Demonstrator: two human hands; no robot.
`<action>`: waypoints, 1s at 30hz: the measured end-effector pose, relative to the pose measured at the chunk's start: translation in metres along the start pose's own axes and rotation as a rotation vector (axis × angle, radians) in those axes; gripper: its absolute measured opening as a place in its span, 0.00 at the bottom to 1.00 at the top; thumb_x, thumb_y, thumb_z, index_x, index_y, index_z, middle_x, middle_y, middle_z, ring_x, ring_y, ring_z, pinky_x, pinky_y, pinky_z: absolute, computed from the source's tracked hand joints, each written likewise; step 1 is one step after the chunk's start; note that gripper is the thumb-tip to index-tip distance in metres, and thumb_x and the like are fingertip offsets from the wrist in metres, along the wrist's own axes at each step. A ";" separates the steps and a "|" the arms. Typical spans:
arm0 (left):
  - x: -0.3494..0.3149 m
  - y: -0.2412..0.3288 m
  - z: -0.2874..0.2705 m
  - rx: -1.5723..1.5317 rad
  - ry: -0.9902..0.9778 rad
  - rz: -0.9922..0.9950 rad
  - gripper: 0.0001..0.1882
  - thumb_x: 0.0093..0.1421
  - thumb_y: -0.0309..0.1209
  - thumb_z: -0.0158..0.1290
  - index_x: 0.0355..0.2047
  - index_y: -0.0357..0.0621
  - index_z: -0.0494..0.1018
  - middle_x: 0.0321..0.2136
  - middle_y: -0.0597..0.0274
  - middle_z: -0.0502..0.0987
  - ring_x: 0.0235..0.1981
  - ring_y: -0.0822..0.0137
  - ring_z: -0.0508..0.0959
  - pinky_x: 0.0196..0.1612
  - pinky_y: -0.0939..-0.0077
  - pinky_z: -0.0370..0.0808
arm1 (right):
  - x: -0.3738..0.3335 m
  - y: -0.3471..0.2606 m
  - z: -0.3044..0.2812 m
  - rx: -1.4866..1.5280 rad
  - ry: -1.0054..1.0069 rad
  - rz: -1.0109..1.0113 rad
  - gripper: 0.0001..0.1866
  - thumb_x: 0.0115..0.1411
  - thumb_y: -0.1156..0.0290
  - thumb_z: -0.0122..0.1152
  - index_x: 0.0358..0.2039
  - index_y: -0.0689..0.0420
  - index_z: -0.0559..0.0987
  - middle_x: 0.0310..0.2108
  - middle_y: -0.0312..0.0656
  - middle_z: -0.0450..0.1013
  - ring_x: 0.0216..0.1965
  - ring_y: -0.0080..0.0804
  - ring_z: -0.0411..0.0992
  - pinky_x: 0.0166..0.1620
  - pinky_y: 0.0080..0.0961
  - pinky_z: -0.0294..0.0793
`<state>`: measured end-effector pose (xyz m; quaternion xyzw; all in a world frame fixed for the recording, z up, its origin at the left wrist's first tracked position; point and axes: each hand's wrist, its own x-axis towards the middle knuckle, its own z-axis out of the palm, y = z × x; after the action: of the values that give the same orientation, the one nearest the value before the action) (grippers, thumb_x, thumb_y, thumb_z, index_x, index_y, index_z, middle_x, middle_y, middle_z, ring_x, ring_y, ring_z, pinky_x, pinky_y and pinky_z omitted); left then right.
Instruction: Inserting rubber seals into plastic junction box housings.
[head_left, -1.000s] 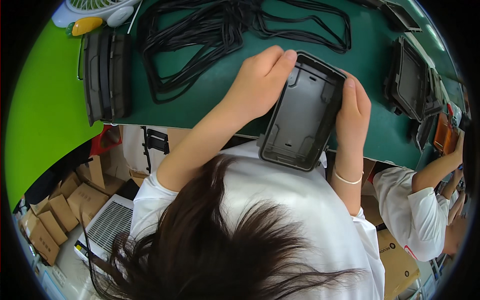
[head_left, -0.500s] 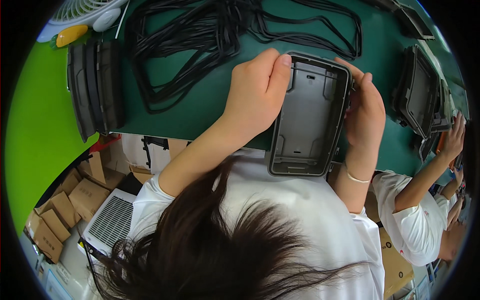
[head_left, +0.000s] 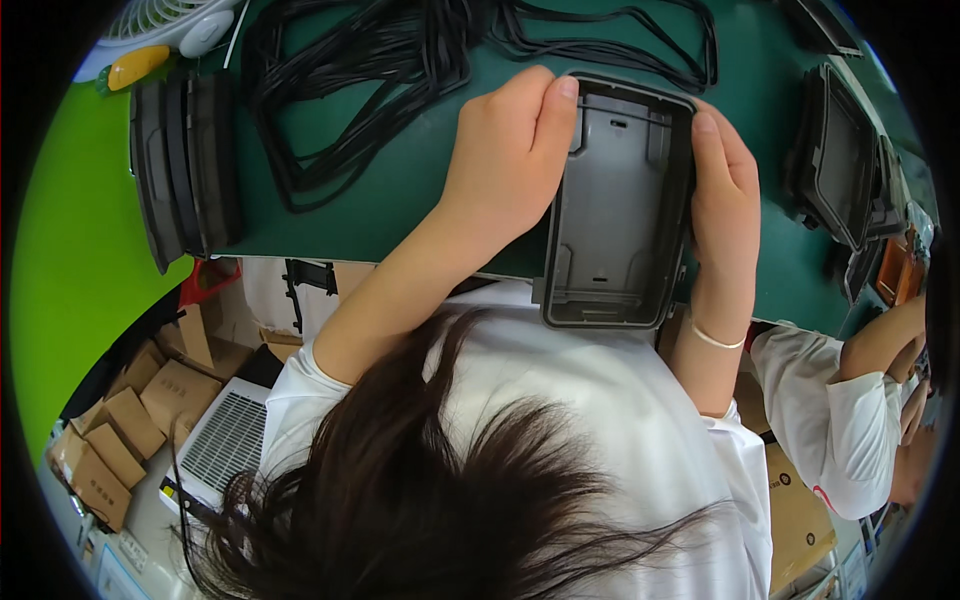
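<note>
A dark grey plastic box shell [head_left: 615, 210], rectangular with its hollow side up, is held between my hands over the table's near edge. My left hand [head_left: 515, 150] grips its far left corner, the thumb pressed on the rim. On the far right side, my right hand [head_left: 725, 190] is closed round the wall, its thumb at the rim and its other fingers mostly hidden. A thin dark strand crosses the shell near its far end; whether it is a separate strip I cannot tell. Beyond lies a tangled pile of long black rubber-like loops [head_left: 400, 75].
Several dark shells [head_left: 190, 165] stand stacked at the left of the green table [head_left: 340, 235]. More shells [head_left: 840, 160] lie at the right, near an orange-brown item [head_left: 897, 270] and a co-worker's arm [head_left: 885, 340]. A white fan [head_left: 150, 20] stands far left; cardboard boxes [head_left: 180, 395] sit below.
My right thumb has come down onto the shell's right rim, and that hand has closed nearer the far corner. The shell sits slightly farther up the view. The co-worker's arm has drawn lower.
</note>
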<state>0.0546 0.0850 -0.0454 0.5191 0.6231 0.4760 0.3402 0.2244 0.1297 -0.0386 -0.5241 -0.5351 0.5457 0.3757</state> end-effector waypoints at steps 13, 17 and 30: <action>-0.029 0.021 -0.016 -0.078 -0.295 -0.394 0.23 0.63 0.38 0.42 0.16 0.33 0.66 0.09 0.58 0.68 0.09 0.66 0.72 0.13 0.76 0.67 | -0.021 -0.008 -0.005 -0.262 -0.074 -0.037 0.16 0.65 0.65 0.41 0.31 0.67 0.69 0.19 0.29 0.61 0.23 0.18 0.54 0.27 0.15 0.58; -0.022 0.018 -0.014 -0.043 -0.292 -0.313 0.24 0.64 0.38 0.40 0.17 0.33 0.67 0.08 0.58 0.68 0.09 0.65 0.72 0.14 0.75 0.67 | -0.016 -0.005 -0.003 -0.368 -0.047 -0.065 0.16 0.64 0.65 0.42 0.33 0.66 0.72 0.18 0.28 0.60 0.21 0.17 0.55 0.26 0.14 0.57; -0.024 0.021 -0.018 0.004 -0.375 -0.367 0.26 0.64 0.40 0.38 0.14 0.34 0.64 0.07 0.58 0.65 0.09 0.66 0.71 0.14 0.74 0.66 | -0.019 0.006 -0.016 -0.079 -0.077 0.063 0.09 0.59 0.65 0.49 0.32 0.56 0.74 0.15 0.22 0.55 0.15 0.10 0.49 0.17 0.15 0.44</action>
<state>0.0503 0.0578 -0.0212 0.4774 0.6338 0.3004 0.5292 0.2441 0.1131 -0.0388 -0.5336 -0.5534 0.5558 0.3164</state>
